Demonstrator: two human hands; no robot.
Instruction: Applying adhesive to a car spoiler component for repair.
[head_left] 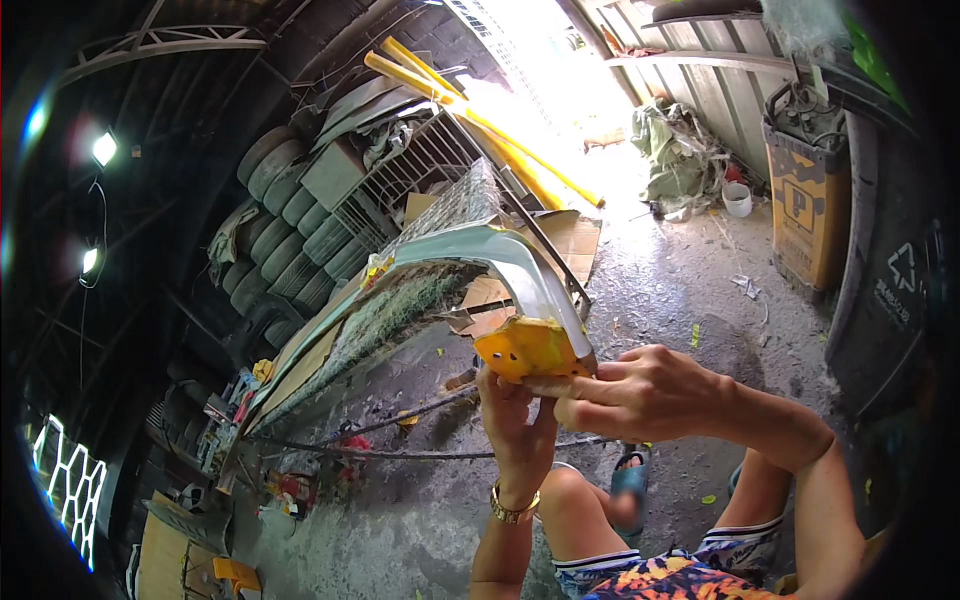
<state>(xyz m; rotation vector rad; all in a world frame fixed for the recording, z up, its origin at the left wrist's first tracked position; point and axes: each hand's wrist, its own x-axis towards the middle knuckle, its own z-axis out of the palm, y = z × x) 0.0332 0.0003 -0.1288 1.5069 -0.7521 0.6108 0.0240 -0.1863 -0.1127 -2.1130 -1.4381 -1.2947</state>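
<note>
A curved silver-grey car fender [545, 290] arches across the middle, its lower end covered in a yellow-orange patch [535, 347] with small dark holes. My left hand [515, 418], below a gold wrist watch [514, 504], closes round this end from underneath, with its fingertips partly hidden behind the panel. My right hand [645, 392] comes in from the right. Its bent fingers press together against the panel's lower edge, close to my left hand. Whatever may lie between them does not show.
The fender lies over a stand with a shaggy greenish pad [400, 318]. Stacked tyres [290, 225] and yellow poles [490, 125] stand behind. At right are a white bucket [737, 199], an orange-and-black box [808, 205] and a dark bin [890, 300]. My slippered foot [630, 478] is below.
</note>
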